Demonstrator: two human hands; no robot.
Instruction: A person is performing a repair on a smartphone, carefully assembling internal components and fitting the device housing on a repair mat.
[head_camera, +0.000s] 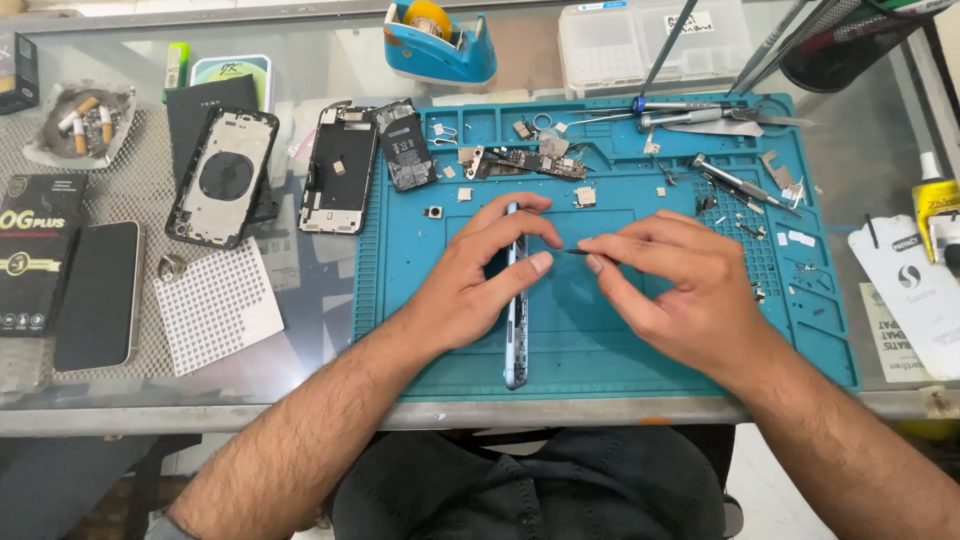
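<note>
The left hand (478, 272) pinches a slim blue-edged phone frame (514, 320) upright on its side on the teal silicone repair mat (600, 350). The right hand (672, 280) has its fingertips pressed together on a thin dark metal tool (576, 251), tip at the frame's edge (probably side-screw or tray work); the next move calls for a steady frame and fine aim.

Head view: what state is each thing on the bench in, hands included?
Left hand: grips blue phone frame.
Blue phone frame: stood on its long edge on the blue work mat.
Right hand: pinches a thin dark tool, tip toward the frame.
Phone back housing: opened, lying flat.
Second opened phone: internals exposed.
Logic board: removed, loose on mat.
Black phone: face up, screen dark.
Tape dispenser: upright, roll loaded.
</note>
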